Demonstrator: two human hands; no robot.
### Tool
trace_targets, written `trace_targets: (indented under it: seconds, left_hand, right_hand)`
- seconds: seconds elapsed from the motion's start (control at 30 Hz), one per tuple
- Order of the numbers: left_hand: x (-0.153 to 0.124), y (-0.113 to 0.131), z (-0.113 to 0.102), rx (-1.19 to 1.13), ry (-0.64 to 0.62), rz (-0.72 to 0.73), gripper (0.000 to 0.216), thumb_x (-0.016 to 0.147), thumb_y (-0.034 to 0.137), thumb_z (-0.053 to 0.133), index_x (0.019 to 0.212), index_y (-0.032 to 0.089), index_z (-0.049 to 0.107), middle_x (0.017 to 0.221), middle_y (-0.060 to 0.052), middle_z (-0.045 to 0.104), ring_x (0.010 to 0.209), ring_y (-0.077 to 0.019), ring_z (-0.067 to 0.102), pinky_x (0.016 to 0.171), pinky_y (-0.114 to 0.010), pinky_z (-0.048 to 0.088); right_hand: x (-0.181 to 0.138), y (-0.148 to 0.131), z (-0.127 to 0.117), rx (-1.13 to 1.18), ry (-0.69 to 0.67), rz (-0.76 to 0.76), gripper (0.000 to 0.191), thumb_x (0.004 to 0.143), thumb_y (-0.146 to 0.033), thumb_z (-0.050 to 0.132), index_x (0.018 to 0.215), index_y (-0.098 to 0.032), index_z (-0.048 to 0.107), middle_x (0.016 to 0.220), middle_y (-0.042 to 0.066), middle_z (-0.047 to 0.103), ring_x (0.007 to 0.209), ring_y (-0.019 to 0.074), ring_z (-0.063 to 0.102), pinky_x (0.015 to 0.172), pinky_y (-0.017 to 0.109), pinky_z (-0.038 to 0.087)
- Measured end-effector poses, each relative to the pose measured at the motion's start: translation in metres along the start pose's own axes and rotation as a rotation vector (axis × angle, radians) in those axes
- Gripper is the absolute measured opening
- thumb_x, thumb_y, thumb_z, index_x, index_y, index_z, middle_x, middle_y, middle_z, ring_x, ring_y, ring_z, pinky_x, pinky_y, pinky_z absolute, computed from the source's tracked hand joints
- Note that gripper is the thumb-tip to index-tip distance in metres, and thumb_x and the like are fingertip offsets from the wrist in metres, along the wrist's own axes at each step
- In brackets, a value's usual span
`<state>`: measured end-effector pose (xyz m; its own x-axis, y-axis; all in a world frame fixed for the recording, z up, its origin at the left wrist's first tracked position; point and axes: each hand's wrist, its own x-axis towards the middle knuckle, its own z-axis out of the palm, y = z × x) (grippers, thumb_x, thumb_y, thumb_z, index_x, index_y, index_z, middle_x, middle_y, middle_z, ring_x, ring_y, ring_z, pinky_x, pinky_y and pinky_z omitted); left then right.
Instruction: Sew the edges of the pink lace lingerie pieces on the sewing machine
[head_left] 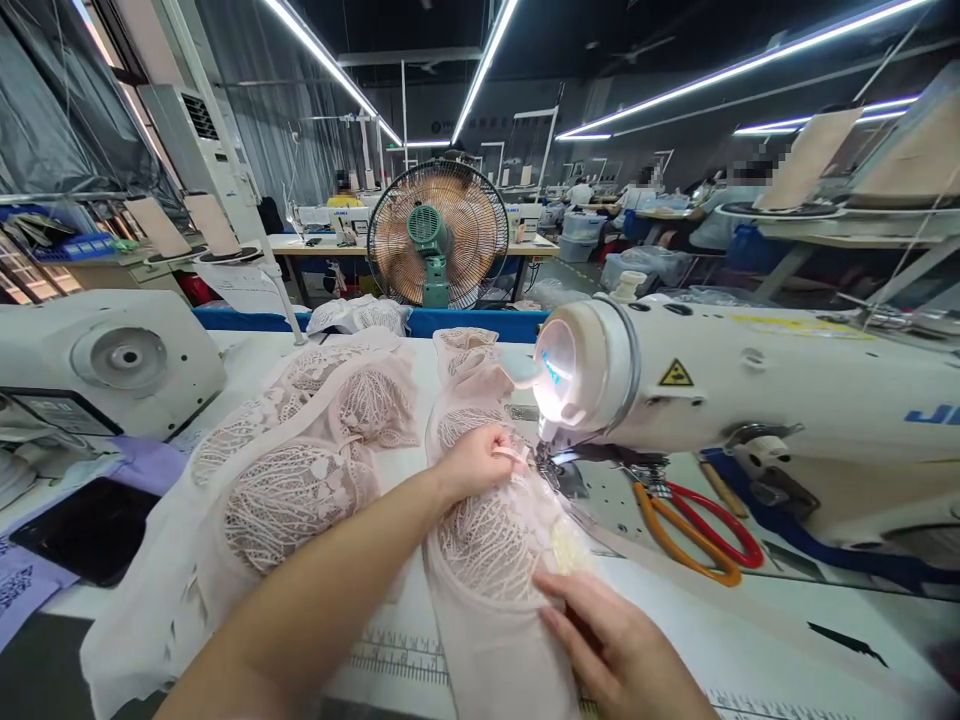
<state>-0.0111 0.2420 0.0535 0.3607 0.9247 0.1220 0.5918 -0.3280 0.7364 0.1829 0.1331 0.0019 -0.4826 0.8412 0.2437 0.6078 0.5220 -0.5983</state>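
Observation:
A pale pink lace bra (487, 550) lies under the head of a white sewing machine (592, 370), its edge running close to the lit needle area. Near the needle, the closed fingers of my left hand (472, 462) pinch a narrow strip at the bra's edge. Lower down, my right hand (611, 640) grips the bra's outer edge beside the lower cup, thumb and forefinger close together. To the left of my left forearm, more pale pink lace bras (300, 500) lie in an overlapping pile.
Scissors with orange and red handles (697, 530) lie right of the needle. A black phone (90, 530) rests on purple cloth at left, below another machine (112, 350). Printed rulers (397, 655) mark the tabletop. A large fan (439, 235) stands beyond the table; people sit farther back.

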Motion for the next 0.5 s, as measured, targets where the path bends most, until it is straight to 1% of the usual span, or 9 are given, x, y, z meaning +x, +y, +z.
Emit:
trace_targets:
  seconds: [0.07, 0.1, 0.17, 0.23, 0.27, 0.33, 0.43, 0.5]
  left_hand:
    - [-0.006, 0.004, -0.006, 0.125, -0.010, 0.049, 0.034, 0.074, 0.007, 0.046, 0.106, 0.017, 0.051, 0.084, -0.002, 0.059, 0.077, -0.0166, 0.057, 0.065, -0.024, 0.043]
    - [-0.010, 0.008, -0.008, 0.242, -0.058, 0.083, 0.045, 0.073, 0.005, 0.047, 0.114, 0.021, 0.052, 0.089, -0.003, 0.060, 0.080, -0.0185, 0.058, 0.066, -0.025, 0.043]
    - [-0.017, 0.017, -0.011, 0.547, -0.227, 0.125, 0.059, 0.072, 0.004, 0.047, 0.125, 0.029, 0.049, 0.094, -0.004, 0.061, 0.080, -0.0213, 0.060, 0.062, -0.027, 0.042]
    - [-0.020, 0.026, -0.009, 0.777, -0.381, 0.120, 0.055, 0.075, 0.009, 0.049, 0.126, 0.032, 0.052, 0.097, -0.007, 0.060, 0.076, -0.0233, 0.061, 0.057, -0.028, 0.042]
    - [-0.021, 0.029, -0.006, 0.818, -0.415, 0.100, 0.049, 0.077, 0.013, 0.050, 0.123, 0.031, 0.054, 0.099, -0.008, 0.060, 0.074, -0.0240, 0.062, 0.056, -0.029, 0.042]
    - [-0.020, 0.034, 0.000, 0.836, -0.433, 0.069, 0.043, 0.079, 0.019, 0.050, 0.121, 0.026, 0.055, 0.101, -0.010, 0.060, 0.073, -0.0248, 0.062, 0.055, -0.030, 0.044]
    - [-0.017, 0.036, 0.008, 0.860, -0.441, 0.038, 0.048, 0.079, 0.018, 0.049, 0.127, 0.020, 0.049, 0.105, -0.014, 0.060, 0.076, -0.0261, 0.063, 0.056, -0.032, 0.048]
    - [-0.015, 0.037, 0.009, 0.869, -0.450, 0.030, 0.052, 0.079, 0.017, 0.049, 0.131, 0.018, 0.046, 0.107, -0.015, 0.061, 0.081, -0.0269, 0.063, 0.059, -0.033, 0.049]
  right_hand:
    - [0.005, 0.007, -0.003, -0.057, 0.043, 0.029, 0.035, 0.094, -0.034, 0.036, 0.105, -0.019, 0.066, 0.099, 0.009, 0.068, 0.090, 0.0206, 0.065, 0.080, 0.031, 0.054]
    - [0.006, 0.011, -0.006, -0.080, 0.047, 0.046, 0.035, 0.094, -0.032, 0.036, 0.107, -0.019, 0.065, 0.104, 0.010, 0.068, 0.095, 0.0206, 0.064, 0.083, 0.031, 0.054]
    - [0.006, 0.019, -0.014, -0.118, 0.040, 0.092, 0.038, 0.093, -0.030, 0.034, 0.113, -0.019, 0.064, 0.113, 0.009, 0.066, 0.103, 0.0200, 0.062, 0.087, 0.031, 0.052]
    - [0.004, 0.024, -0.020, -0.148, 0.011, 0.141, 0.042, 0.092, -0.028, 0.032, 0.119, -0.019, 0.062, 0.119, 0.007, 0.064, 0.109, 0.0198, 0.060, 0.090, 0.031, 0.052]
    - [0.003, 0.026, -0.022, -0.162, -0.001, 0.159, 0.043, 0.091, -0.028, 0.031, 0.121, -0.019, 0.061, 0.120, 0.007, 0.064, 0.110, 0.0199, 0.060, 0.090, 0.031, 0.052]
    - [0.002, 0.026, -0.023, -0.189, 0.008, 0.184, 0.046, 0.091, -0.027, 0.029, 0.125, -0.019, 0.060, 0.120, 0.007, 0.063, 0.111, 0.0209, 0.059, 0.088, 0.031, 0.052]
    - [0.002, 0.024, -0.018, -0.221, 0.050, 0.202, 0.049, 0.091, -0.027, 0.026, 0.126, -0.018, 0.059, 0.118, 0.009, 0.064, 0.108, 0.0236, 0.060, 0.076, 0.031, 0.054]
    - [0.002, 0.023, -0.015, -0.238, 0.050, 0.203, 0.049, 0.091, -0.027, 0.025, 0.125, -0.017, 0.059, 0.116, 0.011, 0.064, 0.104, 0.0253, 0.062, 0.068, 0.031, 0.053]
